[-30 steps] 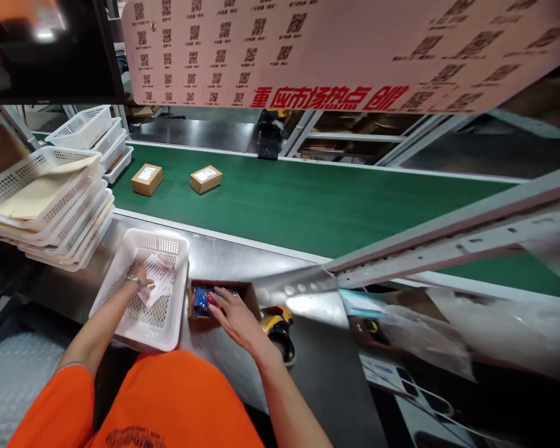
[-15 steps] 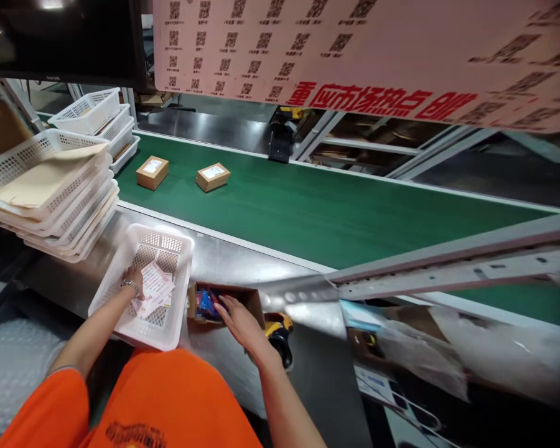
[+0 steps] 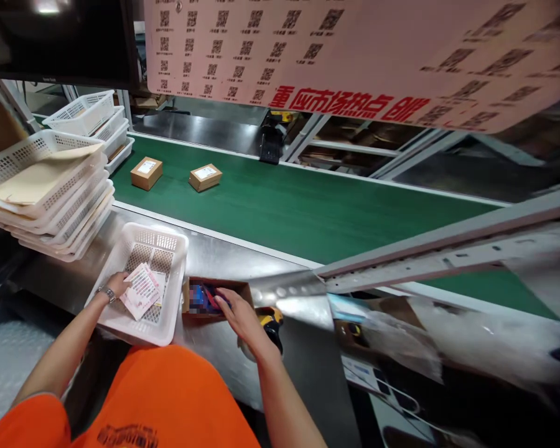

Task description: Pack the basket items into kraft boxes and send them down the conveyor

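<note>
My left hand (image 3: 118,284) is closed on the left edge of a pink-and-white printed slip (image 3: 143,290). The slip is just over the mesh floor of a white plastic basket (image 3: 180,261), and another small paper lies partly under it. To the right stands an open cardboard box (image 3: 241,288) with a blue and red packet (image 3: 206,300) inside, partly blurred out. My right hand (image 3: 237,313) reaches into the box with its fingers curled on the packet; the fingertips are partly hidden. A yellow-and-black handheld device (image 3: 271,326) lies beside my right wrist.
Beyond the metal bench (image 3: 214,252) runs a green conveyor belt (image 3: 280,202), carrying two labelled cartons, a left one (image 3: 147,174) and a right one (image 3: 205,177). Stacked white baskets (image 3: 46,193) stand at left. A pink code board (image 3: 345,62) hangs overhead, and a metal beam (image 3: 448,249) crosses at right.
My left hand has drawn back left to the slip's edge, and the slip has shifted slightly. My right fingers have curled more over the packet. The whole view has shifted a little.
</note>
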`<state>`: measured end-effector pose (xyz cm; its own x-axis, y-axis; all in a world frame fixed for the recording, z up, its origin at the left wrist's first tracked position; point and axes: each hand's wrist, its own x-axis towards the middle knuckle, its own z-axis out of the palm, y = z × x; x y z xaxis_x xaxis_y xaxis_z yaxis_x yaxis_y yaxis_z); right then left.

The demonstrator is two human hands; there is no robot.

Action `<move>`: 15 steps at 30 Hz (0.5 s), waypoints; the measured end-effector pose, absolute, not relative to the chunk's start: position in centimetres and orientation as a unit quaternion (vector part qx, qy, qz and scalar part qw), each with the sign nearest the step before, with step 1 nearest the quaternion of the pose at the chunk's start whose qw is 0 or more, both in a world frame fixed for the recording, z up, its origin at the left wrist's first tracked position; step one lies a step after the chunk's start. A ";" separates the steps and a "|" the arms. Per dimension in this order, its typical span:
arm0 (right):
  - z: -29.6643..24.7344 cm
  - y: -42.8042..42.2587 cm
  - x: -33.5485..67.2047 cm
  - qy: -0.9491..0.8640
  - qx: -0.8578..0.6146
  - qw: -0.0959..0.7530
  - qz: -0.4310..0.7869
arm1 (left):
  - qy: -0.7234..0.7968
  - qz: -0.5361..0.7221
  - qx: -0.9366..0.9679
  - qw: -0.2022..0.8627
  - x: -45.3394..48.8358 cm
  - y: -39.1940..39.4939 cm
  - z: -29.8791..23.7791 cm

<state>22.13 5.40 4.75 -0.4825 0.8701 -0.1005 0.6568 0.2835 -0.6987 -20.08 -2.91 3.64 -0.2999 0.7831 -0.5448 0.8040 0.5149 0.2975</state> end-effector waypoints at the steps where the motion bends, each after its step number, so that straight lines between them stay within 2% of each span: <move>1: 5.1 5.6 22.3 -0.782 -0.487 0.166 0.352 | 0.803 0.003 0.497 0.330 -20.4 -3.0 4.6; 5: 7.6 5.9 22.1 -0.768 -0.470 0.243 0.362 | 0.772 0.156 0.532 0.310 -20.1 -3.6 9.8; 9: 12.6 5.4 20.8 -0.785 -0.410 0.316 0.340 | 0.675 0.289 0.613 0.291 -14.9 -3.1 15.1; 12: 16.7 5.0 20.8 -0.828 -0.355 0.292 0.321 | 0.576 0.343 0.681 0.294 -9.2 -1.5 16.4; 15: 18.8 5.0 23.0 -0.841 -0.354 0.237 0.334 | 0.563 0.381 0.674 0.289 -4.5 -0.1 14.3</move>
